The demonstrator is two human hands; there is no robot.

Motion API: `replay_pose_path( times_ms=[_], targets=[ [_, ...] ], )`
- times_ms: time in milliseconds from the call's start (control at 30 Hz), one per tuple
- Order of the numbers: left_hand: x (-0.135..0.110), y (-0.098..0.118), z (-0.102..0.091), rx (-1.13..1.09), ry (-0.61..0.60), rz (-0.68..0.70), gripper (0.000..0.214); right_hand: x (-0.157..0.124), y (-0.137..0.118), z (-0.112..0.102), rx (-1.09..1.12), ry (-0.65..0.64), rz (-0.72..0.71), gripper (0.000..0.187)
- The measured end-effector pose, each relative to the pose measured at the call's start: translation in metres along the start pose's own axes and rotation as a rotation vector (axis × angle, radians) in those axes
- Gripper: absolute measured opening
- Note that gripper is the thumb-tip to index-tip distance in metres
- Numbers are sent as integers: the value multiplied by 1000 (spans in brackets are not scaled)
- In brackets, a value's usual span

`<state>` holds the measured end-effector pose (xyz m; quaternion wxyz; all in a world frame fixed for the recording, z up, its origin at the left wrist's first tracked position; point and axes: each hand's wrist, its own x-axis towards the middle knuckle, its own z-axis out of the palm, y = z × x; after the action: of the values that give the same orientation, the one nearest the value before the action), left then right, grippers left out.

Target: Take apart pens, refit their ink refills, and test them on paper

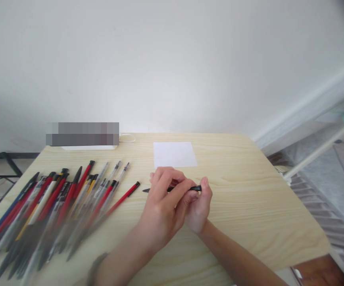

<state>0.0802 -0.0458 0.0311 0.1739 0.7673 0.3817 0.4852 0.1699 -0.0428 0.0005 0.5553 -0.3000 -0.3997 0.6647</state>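
Note:
Both of my hands meet over the middle of a light wooden table (249,206). My left hand (162,206) is closed with its fingers wrapped round a slim black pen (194,188) that lies level, its tip sticking out to the left. My right hand (200,208) is closed too, pinching the pen's right end between thumb and fingers. Just beyond the hands lies a white sheet of paper (174,154).
A row of several pens (55,206), red, black, blue, yellow and clear, lies fanned out on the table's left half. A white box (88,147) sits at the back left against the wall. The table's right edge drops to a grey floor with a white rail (317,153).

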Motion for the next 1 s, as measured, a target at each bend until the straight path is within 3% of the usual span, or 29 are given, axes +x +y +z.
replay_pose_path(
  times_ms=[133,233,433,533,600,700,867,1000],
  targets=[
    [9,6,-2,202,110,10,9,4,-3,4,-3,-2,31,66],
    [16,7,-4,268,127,35,7,7,-3,9,6,10,40,64],
    [29,16,-3,261,80,44,11,18,-11,21,161,136,-114,51],
    [32,15,-8,231,-15,62,17,25,-21,21,244,171,-98,49],
    [31,7,-15,205,-85,50,30,30,-27,18,274,158,-48,51],
    [24,-14,-28,191,4,-12,36,37,-31,10,320,62,-15,52],
    [9,-52,-39,152,224,-255,20,46,-32,-2,441,-76,61,50],
    [4,-59,-35,93,223,-327,17,52,-31,-1,478,-100,107,47]
  ],
)
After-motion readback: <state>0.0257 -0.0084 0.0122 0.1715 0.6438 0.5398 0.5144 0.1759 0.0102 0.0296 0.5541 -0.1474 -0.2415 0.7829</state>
